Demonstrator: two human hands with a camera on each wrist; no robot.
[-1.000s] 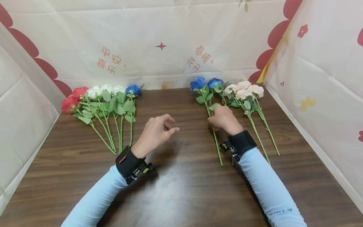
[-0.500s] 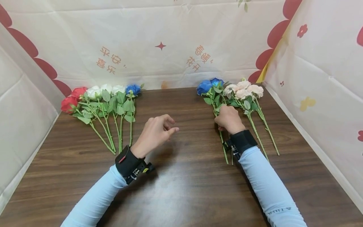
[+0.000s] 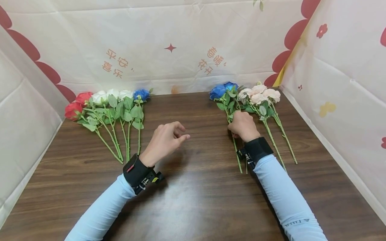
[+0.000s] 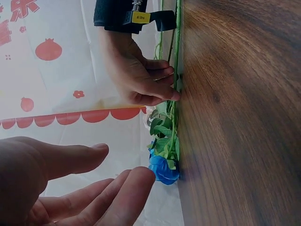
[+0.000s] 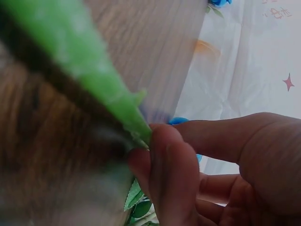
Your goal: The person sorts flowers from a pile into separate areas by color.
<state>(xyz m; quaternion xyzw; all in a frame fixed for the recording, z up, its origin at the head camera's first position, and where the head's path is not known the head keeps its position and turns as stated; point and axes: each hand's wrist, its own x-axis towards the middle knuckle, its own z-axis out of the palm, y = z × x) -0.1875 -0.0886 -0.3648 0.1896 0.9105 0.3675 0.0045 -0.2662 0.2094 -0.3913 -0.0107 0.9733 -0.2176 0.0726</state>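
Note:
My right hand (image 3: 245, 126) pinches the green stem (image 5: 101, 70) of a blue rose (image 3: 217, 92), which lies along the tabletop at the right. A second blue rose (image 3: 231, 86) sits right beside it, their heads overlapping in the head view. Several pale pink flowers (image 3: 259, 94) lie just right of that hand. My left hand (image 3: 164, 142) hovers over the middle of the table, thumb and fingers loosely bent with a gap between them and nothing held. In the left wrist view, the right hand (image 4: 141, 77) has thumb and fingers on the stem, above the blue rose head (image 4: 164, 170).
On the left of the wooden table (image 3: 193, 201) lies a row of roses: red ones (image 3: 73, 111), white ones (image 3: 100, 98) and one blue rose (image 3: 141, 95), stems pointing toward me. A printed pale cloth (image 3: 169, 26) stands behind and at both sides.
My right hand has moved slightly right with the blue rose, bringing its head up against the other blue rose; over the last half second it stays put. The left hand has not moved.

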